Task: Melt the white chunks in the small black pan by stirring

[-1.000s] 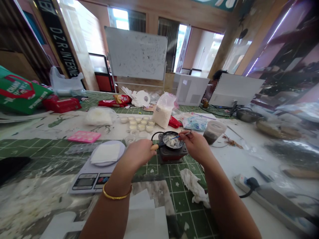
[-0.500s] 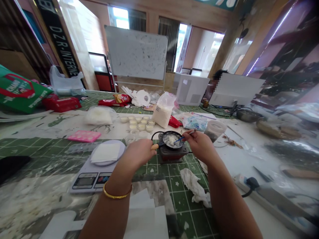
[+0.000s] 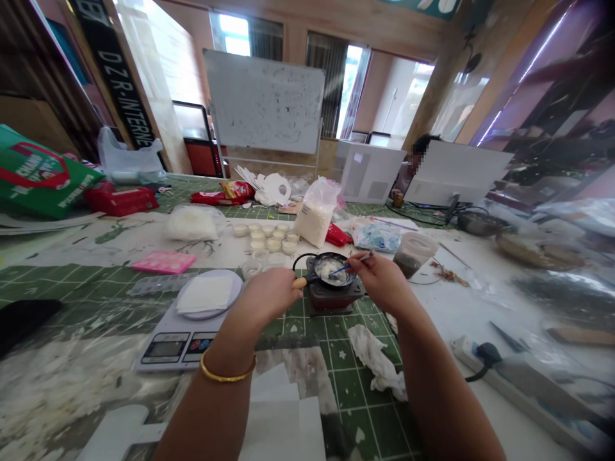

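A small black frying pan point(image 3: 353, 279) with white lumps point(image 3: 330, 267) in it rests on a little dark hot plate point(image 3: 335, 299). My left hand point(image 3: 270, 293) is closed round the pan's wooden-ended handle point(image 3: 300, 282). Between the fingers of my right hand point(image 3: 379, 275) is a thin blue stick point(image 3: 342, 268), perhaps a brush; its lower end is down among the white lumps. Left of my left hand stands a kitchen scale point(image 3: 166, 342) with white square sheets point(image 3: 205, 294) on its round plate. A crumpled white tissue point(image 3: 377, 362) lies below my right hand.
Several small cups point(image 3: 273, 244) with pale contents stand behind the pan, beside a bag of white granules point(image 3: 314, 218). A plastic cup point(image 3: 416, 253) is to the right. A power strip point(image 3: 519, 378) with a plug lies at the right. A person point(image 3: 408, 169) sits behind a monitor point(image 3: 456, 173).
The stick in my right hand has shifted slightly left in the pan and lies at a flatter slant. My left hand stays on the handle.
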`<state>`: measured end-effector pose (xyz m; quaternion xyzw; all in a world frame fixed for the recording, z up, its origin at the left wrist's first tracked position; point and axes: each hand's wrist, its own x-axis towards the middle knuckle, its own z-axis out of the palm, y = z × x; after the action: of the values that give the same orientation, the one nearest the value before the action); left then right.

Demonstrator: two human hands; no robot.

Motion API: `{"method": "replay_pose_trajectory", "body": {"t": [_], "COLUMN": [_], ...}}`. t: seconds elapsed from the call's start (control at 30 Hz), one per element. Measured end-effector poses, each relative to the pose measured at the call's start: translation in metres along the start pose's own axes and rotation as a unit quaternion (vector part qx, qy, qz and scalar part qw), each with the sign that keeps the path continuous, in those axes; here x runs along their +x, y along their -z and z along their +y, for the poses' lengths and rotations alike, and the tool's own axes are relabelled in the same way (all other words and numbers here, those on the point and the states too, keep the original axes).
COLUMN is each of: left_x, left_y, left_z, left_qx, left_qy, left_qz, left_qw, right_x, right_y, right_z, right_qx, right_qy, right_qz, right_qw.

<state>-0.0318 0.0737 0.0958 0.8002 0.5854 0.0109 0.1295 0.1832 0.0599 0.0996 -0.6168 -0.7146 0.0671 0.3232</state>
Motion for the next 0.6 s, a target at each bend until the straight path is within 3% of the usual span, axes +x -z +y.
{"method": "replay_pose_trajectory", "body": {"t": [0.13, 0.27, 0.37, 0.5, 0.6], "left_x": [-0.0009, -0.0011, -0.0009, -0.0008, -0.0008], "left_y": [0.0003, -0.0001, -0.0007, -0.0004, 0.0001], "left_z": [0.0003, -0.0003, -0.0011, -0.0011, -0.0010], "left_qx": [-0.002, -0.005, -0.007, -0.003, -0.001], "left_qy": [0.006, 0.005, 0.003, 0.001, -0.003], "left_qz": [-0.002, -0.001, 0.000, 0.003, 0.002], "left_qw": [1.000, 1.000, 1.000, 1.000, 1.000], "right_x": [0.0018, 0.0020, 0.0009, -0.0003, -0.0003], "right_y": [-0.0010, -0.0018, -0.0019, -0.0030, -0.0036], "right_z": [0.0025, 0.0020, -0.0004, -0.0009, 0.0014], "right_qx": [-0.009, -0.027, -0.008, 0.014, 0.036], "right_qy": [0.003, 0.004, 0.003, 0.014, 0.012], "right_qz": [0.049, 0.010, 0.039, 0.001, 0.018], "right_qw": [0.999, 1.000, 0.999, 1.000, 0.999]}}
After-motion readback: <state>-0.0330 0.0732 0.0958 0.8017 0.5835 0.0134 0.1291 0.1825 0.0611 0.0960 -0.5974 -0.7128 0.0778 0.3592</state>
